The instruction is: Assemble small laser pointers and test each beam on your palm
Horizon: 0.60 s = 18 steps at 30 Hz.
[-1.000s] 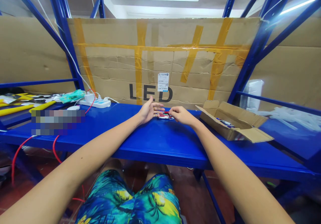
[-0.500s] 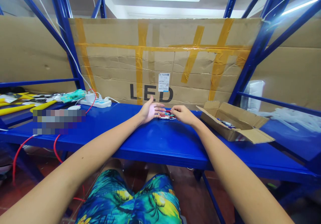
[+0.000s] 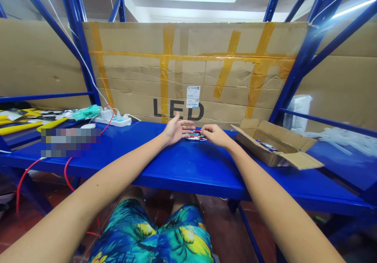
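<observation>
A small heap of slim, shiny, pen-like pieces [image 3: 194, 137] in red, silver and green lies on the blue table, between my two hands. My left hand [image 3: 176, 131] is open at the heap's left side, palm turned toward it, thumb up and fingers stretched out. From the right, my right hand [image 3: 215, 134] reaches in with curled fingers, its thumb and forefinger pinched at the heap's upper edge. A slim red piece [image 3: 197, 131] shows at those fingertips. The fingers partly cover the heap, and the pieces are too small to make out exactly.
An open cardboard box [image 3: 269, 147] with similar shiny pieces stands at the right. A white power strip [image 3: 116, 120] with plugs and cables sits at the back left, near yellow-handled items [image 3: 20, 127]. A large taped carton [image 3: 132, 74] marked LED stands behind the blue table [image 3: 188, 168].
Both hands stay almost where they were. The pieces in the heap between them have shifted slightly; the small shift of the whole view comes from the camera.
</observation>
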Tool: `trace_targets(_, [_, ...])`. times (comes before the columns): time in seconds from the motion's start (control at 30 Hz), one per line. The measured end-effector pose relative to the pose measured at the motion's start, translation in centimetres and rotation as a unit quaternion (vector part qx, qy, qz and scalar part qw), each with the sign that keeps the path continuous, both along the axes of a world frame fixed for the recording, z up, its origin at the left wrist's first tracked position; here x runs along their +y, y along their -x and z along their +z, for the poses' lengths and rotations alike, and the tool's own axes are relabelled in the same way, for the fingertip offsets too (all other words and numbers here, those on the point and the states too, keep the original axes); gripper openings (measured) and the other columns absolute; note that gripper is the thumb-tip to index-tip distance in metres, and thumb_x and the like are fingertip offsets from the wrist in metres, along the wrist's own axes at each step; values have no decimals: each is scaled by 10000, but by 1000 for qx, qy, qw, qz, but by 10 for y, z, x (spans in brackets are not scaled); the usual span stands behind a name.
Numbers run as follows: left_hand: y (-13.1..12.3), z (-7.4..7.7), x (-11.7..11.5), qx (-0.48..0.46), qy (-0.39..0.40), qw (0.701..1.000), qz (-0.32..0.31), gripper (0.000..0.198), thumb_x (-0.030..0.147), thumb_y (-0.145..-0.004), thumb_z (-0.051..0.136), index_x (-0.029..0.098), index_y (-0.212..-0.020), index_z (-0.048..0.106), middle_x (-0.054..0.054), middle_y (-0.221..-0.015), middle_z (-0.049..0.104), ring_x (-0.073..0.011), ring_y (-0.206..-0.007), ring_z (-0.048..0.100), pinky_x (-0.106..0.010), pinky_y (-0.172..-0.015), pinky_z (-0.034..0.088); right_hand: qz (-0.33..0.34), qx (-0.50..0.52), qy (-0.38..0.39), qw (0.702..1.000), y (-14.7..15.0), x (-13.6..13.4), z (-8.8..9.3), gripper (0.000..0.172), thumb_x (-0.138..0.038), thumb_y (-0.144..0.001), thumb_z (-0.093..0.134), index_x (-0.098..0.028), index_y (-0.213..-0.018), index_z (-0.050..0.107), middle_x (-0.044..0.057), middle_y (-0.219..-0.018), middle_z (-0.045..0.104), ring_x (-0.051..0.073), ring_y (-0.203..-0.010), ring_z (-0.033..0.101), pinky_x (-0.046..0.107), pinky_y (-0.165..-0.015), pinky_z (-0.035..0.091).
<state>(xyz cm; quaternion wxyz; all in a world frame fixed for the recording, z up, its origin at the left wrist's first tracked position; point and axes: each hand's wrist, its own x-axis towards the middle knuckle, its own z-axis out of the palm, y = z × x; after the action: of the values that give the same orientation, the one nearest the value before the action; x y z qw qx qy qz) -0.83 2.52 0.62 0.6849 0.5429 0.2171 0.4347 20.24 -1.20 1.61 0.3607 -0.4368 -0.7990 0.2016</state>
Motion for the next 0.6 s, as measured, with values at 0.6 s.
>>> trace_targets(0.6, [0,-1,1,8,-1,1000,-9,767,768,-857,293,105,-1017,643,-205,-1025,687,-283,-899,649,-375,-748,485,-56,0,-22,998,-1,-2,4,261,-375,-728,508,-162,-589,566,-11,-539,482,130,-577,417,280,-567,309])
